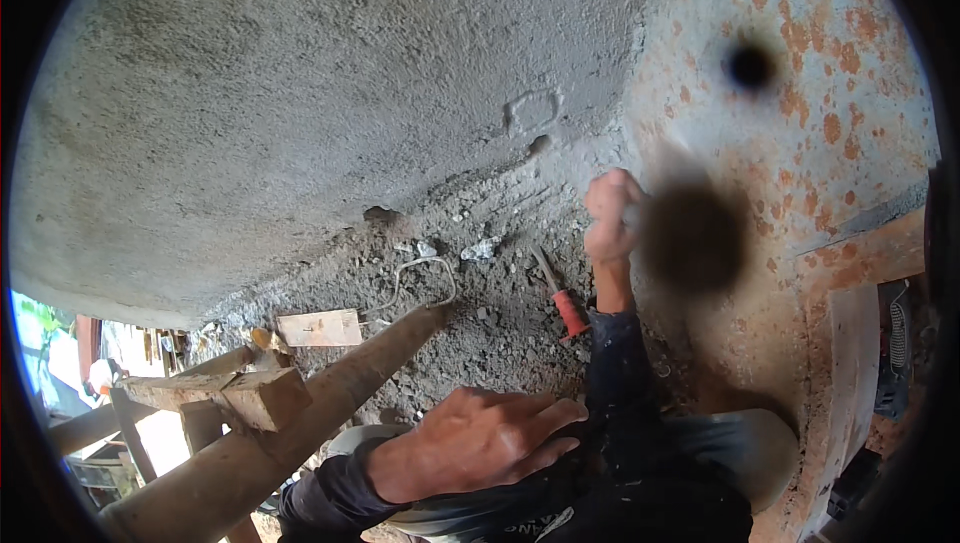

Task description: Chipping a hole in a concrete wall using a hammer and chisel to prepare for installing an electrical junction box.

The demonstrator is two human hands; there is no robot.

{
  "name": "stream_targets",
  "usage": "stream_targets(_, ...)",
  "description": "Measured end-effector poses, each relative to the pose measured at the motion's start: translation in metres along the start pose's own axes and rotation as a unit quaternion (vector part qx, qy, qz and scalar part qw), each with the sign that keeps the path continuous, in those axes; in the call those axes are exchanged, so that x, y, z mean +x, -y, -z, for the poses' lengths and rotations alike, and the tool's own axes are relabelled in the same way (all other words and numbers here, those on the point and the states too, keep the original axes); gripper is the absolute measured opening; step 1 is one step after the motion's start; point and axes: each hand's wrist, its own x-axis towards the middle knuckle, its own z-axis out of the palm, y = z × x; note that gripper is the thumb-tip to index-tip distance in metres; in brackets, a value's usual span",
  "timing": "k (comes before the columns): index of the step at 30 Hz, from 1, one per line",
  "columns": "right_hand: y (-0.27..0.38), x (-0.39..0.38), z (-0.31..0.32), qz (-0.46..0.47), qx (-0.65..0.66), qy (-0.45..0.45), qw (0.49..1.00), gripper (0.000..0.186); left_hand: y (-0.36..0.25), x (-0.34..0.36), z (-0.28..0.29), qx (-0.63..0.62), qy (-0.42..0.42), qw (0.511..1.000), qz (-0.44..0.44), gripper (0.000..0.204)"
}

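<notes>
Left hand [465, 445] near: fingers loosely bent, tips apart | right hand [609, 215] farther: fingers curled, blurred, can't tell if gripping | red tool [569, 311]: on rubble [490, 343], just left of right sleeve [615, 358] | pole [350, 383], board [318, 329] left | wall [300, 93] far

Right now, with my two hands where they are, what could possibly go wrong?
The right hand is bare and seems close to the rough grey wall, so it might get scraped. The red-handled tool lies on the rubble beside the right sleeve; a careless move could knock it, or its metal shaft could graze the skin. The round wooden pole is near the left hand; I cannot tell whether it is fixed, so a bump may shift it.
</notes>
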Motion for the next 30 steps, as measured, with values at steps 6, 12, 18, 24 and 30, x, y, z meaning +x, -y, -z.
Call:
stream_targets(6,-0.107,-0.014,0.032,-0.016,-0.299,0.050,0.953,0.039,0.014,0.019,-0.009,-0.025,-0.005,1.000,0.000,0.028)
stream_targets(12,-0.002,-0.002,0.000,-0.055,0.015,-0.006,0.998,0.041,0.005,0.007,-0.005,-0.015,0.002,1.000,-0.005,0.028)
stream_targets(18,-0.102,-0.002,0.019,-0.198,-0.351,0.029,0.915,0.044,0.017,0.020,-0.015,-0.043,-0.035,0.998,-0.022,0.028)
stream_targets(24,-0.010,-0.014,-0.001,0.025,-0.091,-0.015,0.995,0.041,0.005,0.002,-0.001,-0.020,-0.014,1.000,-0.003,0.028)
stream_targets(30,-0.125,-0.015,0.022,-0.113,-0.417,0.008,0.902,0.039,0.021,0.022,-0.003,-0.041,0.001,0.999,0.024,0.028)
